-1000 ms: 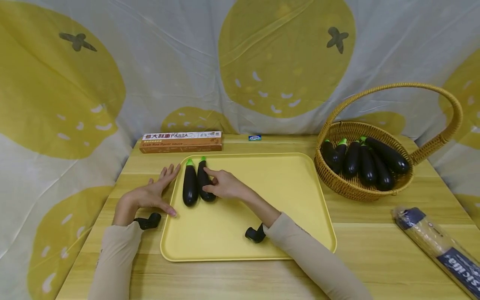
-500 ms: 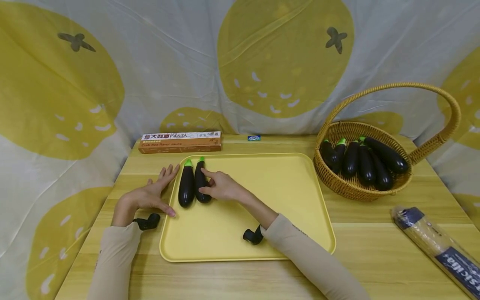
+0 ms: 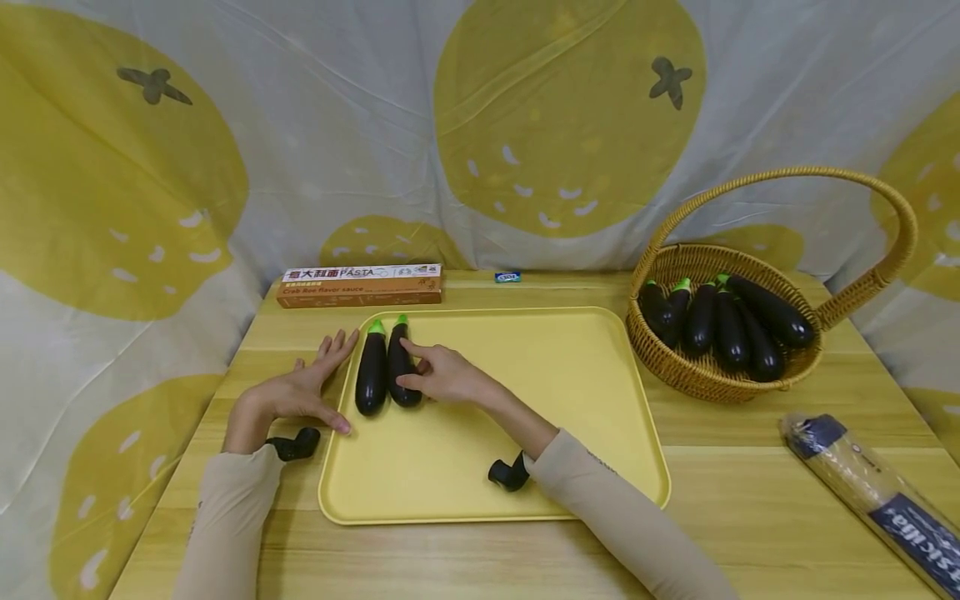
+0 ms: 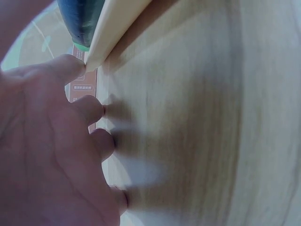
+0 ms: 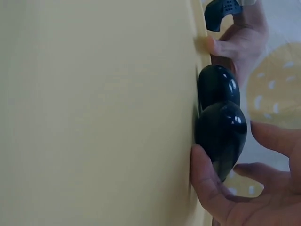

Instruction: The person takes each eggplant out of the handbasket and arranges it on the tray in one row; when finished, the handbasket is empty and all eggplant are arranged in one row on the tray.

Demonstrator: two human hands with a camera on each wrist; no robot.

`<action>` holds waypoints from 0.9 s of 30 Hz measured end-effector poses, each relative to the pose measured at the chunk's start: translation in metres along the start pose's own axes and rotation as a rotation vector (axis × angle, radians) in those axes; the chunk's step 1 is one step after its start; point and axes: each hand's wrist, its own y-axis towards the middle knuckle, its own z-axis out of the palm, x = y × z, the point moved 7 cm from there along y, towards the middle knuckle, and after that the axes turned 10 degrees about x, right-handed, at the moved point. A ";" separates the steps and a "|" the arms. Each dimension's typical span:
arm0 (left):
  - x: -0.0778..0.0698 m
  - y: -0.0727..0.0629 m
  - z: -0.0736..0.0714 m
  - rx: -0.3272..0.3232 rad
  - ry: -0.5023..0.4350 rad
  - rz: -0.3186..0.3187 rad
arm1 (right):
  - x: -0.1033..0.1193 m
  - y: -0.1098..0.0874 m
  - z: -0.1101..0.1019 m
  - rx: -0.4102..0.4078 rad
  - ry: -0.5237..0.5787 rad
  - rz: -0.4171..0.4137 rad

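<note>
Two black eggplants with bright green tops lie side by side in the left part of a yellow tray (image 3: 510, 467). They are the left eggplant (image 3: 372, 375) and the right eggplant (image 3: 402, 367). My right hand (image 3: 447, 372) touches the right eggplant's right side; in the right wrist view one finger (image 5: 200, 160) rests against it near the tray, while another finger stands clear above it. With fingers spread, my left hand (image 3: 296, 392) braces at the tray's left edge. Its fingertips rest on the wood in the left wrist view (image 4: 61, 127).
A wicker basket (image 3: 697, 385) holding several eggplants stands right of the tray, its tall handle raised. Behind the tray lie a pasta box (image 3: 360, 287) and a small blue packet (image 3: 507, 277). A clear pasta bag (image 3: 870, 492) lies at the right table edge.
Both eggplants have slid slightly left toward the tray's left rim, with my right hand moving along. The left hand has stayed in place. Over the last half second almost nothing has moved.
</note>
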 end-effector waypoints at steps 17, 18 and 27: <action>-0.001 0.000 0.000 0.002 -0.009 0.004 | -0.016 -0.129 -0.081 -0.103 -0.119 -0.045; -0.001 0.000 0.000 0.000 -0.009 0.006 | -0.017 -0.141 -0.088 -0.123 -0.123 -0.042; 0.001 0.001 0.001 -0.001 -0.006 0.015 | -0.040 -0.238 -0.150 -0.345 -0.266 0.026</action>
